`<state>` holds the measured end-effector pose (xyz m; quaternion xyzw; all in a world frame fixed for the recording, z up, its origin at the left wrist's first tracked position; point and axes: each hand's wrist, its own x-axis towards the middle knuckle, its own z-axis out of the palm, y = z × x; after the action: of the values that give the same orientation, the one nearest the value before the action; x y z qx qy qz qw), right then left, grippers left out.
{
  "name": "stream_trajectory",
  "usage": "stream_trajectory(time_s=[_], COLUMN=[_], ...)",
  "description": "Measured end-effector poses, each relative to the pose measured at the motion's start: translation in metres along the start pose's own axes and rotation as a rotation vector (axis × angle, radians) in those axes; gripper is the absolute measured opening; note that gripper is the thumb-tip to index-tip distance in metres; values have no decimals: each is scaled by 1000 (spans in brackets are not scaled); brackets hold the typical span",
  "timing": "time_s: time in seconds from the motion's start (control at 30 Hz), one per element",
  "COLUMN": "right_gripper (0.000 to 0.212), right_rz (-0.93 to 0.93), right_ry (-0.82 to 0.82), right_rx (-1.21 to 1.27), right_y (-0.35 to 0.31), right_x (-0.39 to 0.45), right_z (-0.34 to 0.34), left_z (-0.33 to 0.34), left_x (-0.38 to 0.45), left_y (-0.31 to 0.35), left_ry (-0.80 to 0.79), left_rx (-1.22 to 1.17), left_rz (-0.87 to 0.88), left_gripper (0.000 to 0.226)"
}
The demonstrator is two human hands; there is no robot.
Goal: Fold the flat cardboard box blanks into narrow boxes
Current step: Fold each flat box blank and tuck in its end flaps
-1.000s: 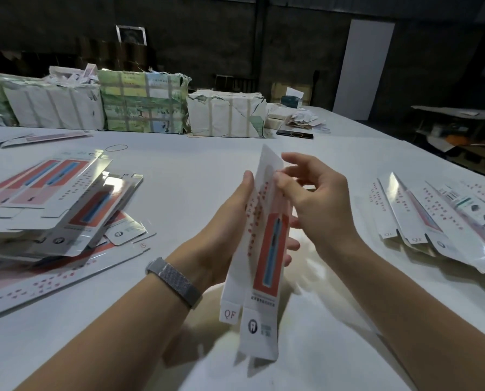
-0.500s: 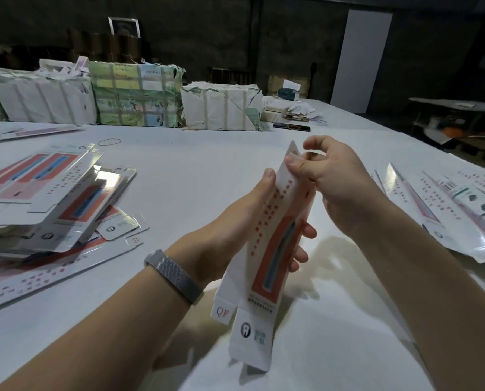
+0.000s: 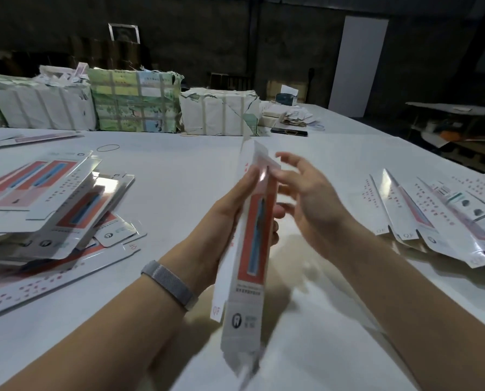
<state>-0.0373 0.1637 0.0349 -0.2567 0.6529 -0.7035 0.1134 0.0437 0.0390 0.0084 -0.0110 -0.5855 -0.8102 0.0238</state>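
A box (image 3: 252,244) is held upright above the middle of the worktop (image 3: 179,176), already folded into a long narrow sleeve, its red panel with a blue strip turned toward the camera. Its lower flaps hang open, one marked QF; the upper end is blurred, and the flap there appears not yet tucked in. The left hand (image 3: 224,213) is wrapped round the sleeve, thumb on the near edge and fingers (image 3: 276,213) curled behind it. The right hand (image 3: 312,204) is held just beside the top end with its fingers spread loosely, gripping nothing; whether a fingertip touches the card cannot be told.

By this showing the task is judged well under way but far from finished. A row of folded boxes (image 3: 433,215) lies overlapping toward the right edge, while a thick, untidy stack of blanks (image 3: 46,204) waits toward the left edge.

The card is thin, white and glossy, catching glare, with crisp creases and printed rows of red dots. Paper-wrapped, strapped bundles (image 3: 134,105) are lined along the far edge.
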Motion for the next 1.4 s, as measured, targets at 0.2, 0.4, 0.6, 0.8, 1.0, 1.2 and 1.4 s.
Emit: stream_trajectory(time_s=[0.2,0.4,0.6,0.8,1.0,1.2,1.4], right_gripper=[53,52,46,36,31,28,21], right_rz=[45,-44,-110,-121,-136,-183,-193], right_ry=[-127,-90,-70,-94,-139,-174,-171], right_rx=[191,165,26,-9,-15,104,198], right_y=[2,3,7,8,10,10,9], right_x=[-2,-2,-6,-4,-2,-1,-1], right_z=[0,-2,4,3,0,-2,-3], left_z=[1,-2,-3,-1,0,0,2], left_x=[-1,6,3,4,5,4,3], left_y=[-1,-4,-3,-6,-8,-8,-9], left_ry=[38,252,293,305,281,234,197], left_rx=[1,239,353,357,371,359,331], left_rz=[60,325,516,516,533,480,480], left_gripper=[68,68,29,19,13,12,15])
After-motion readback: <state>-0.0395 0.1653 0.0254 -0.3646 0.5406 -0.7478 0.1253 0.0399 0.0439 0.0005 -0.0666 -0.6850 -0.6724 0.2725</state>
